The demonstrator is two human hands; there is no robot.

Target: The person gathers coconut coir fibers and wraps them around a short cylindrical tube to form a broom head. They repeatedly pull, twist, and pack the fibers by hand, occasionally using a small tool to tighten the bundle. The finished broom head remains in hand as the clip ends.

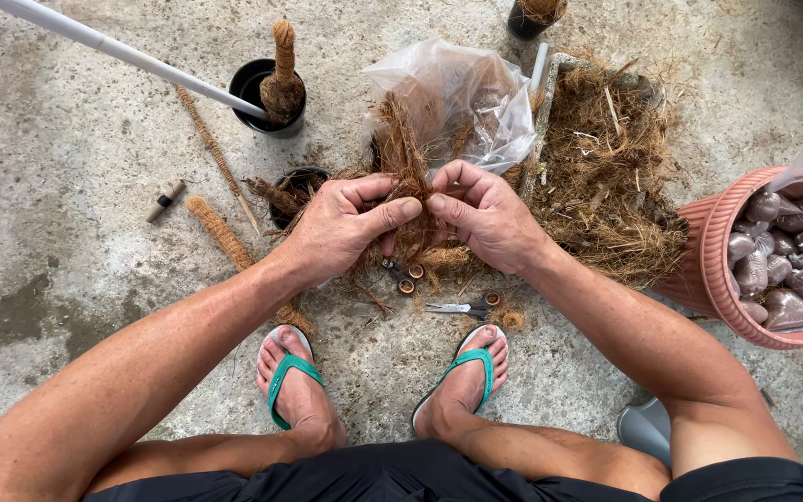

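While both your left hand (341,223) and right hand (485,216) pinch the coconut-fibre tuft (408,163), you're teasing it; next, pull gently apart.

Rough grey concrete floor (67,167), damp patches, even daylight.

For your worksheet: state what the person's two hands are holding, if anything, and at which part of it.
Both the left hand and right hand pinch one tuft of brown coconut fibre near its middle, thumbs and fingertips meeting; its upper strands stick out above them.
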